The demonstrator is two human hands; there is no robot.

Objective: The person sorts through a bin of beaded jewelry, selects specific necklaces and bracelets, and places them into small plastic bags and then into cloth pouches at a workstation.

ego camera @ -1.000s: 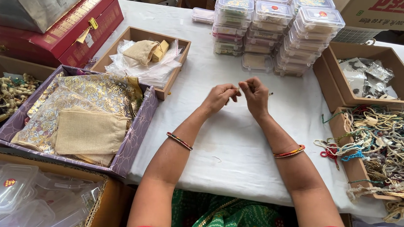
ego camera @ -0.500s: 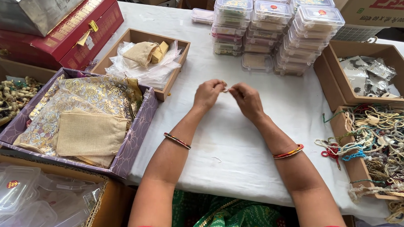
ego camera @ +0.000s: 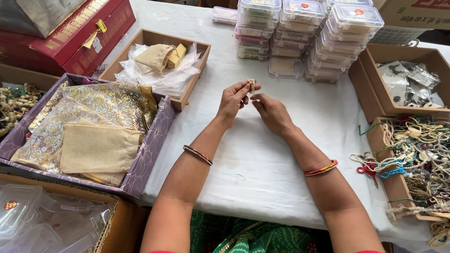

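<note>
My left hand point(ego camera: 233, 99) and my right hand point(ego camera: 271, 112) meet above the white table point(ego camera: 264, 158) near its middle. Between the fingertips of both hands sits a small beaded piece point(ego camera: 251, 85), pale and gold, pinched from either side. Each wrist wears a thin coloured bangle. The piece is tiny and partly hidden by my fingers.
Stacks of clear lidded boxes point(ego camera: 308, 29) stand at the back. A purple tray of gold fabric pouches point(ego camera: 85, 131) lies left, with a brown box of wrapped pouches point(ego camera: 160, 64) behind it. Brown trays of beaded strings point(ego camera: 423, 163) and packets point(ego camera: 411, 83) sit right. Red case point(ego camera: 73, 31) far left.
Both hands have shifted slightly left and away from me, staying together. The small beaded piece now shows more clearly at my fingertips.
</note>
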